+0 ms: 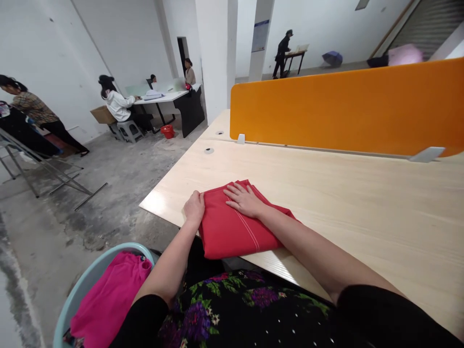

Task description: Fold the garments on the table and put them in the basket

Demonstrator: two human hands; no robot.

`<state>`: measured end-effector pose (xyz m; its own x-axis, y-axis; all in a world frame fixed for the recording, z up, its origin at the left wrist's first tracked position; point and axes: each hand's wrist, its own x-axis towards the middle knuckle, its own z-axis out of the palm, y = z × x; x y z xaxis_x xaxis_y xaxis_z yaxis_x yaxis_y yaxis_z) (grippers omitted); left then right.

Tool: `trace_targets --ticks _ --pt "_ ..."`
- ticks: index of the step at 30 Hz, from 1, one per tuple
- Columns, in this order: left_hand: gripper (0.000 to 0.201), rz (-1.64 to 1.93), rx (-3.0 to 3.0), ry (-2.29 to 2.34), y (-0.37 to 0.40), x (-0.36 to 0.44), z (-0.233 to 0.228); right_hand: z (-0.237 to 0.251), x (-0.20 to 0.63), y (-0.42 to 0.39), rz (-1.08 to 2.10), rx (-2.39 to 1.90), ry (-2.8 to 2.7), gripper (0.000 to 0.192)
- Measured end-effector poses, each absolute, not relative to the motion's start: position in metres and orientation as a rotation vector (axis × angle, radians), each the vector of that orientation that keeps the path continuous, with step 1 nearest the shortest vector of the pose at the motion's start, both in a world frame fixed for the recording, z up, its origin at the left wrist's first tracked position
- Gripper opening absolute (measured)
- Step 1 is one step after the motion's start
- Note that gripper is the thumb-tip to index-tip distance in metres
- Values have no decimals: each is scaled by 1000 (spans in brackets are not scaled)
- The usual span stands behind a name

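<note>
A folded red cloth point(228, 232) with a double line of white stitching lies near the table's front edge, its lower corner reaching over that edge. My left hand point(195, 208) is closed on the cloth's left side, fingers curled at its border. Flat on top of the cloth, toward its far edge, rests my right hand point(243, 199), open with its fingers spread. What the folds hold inside is hidden.
The pale wooden table point(362, 212) carries an orange divider panel point(344, 111) along its back. A light blue tub point(67, 299) with bright pink fabric point(112, 295) stands at lower left. Other people work at tables farther off; a red bucket point(167, 131) sits on the floor.
</note>
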<state>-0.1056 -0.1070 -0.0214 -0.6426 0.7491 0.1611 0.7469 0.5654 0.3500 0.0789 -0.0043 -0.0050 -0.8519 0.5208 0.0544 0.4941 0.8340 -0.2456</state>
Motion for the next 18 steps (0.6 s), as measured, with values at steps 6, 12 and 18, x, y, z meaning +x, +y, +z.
trace_targets --ticks 6,12,18 --pt "22 741 1282 2695 -118 -102 -13 -19 78 6 363 -839 -2873 55" --pt "45 1123 1249 2474 -205 -71 -7 -17 135 -14 240 -1048 -2668 54" --pt "37 1147 922 2219 -239 -41 -24 -30 215 -26 591 -1476 -2421 65"
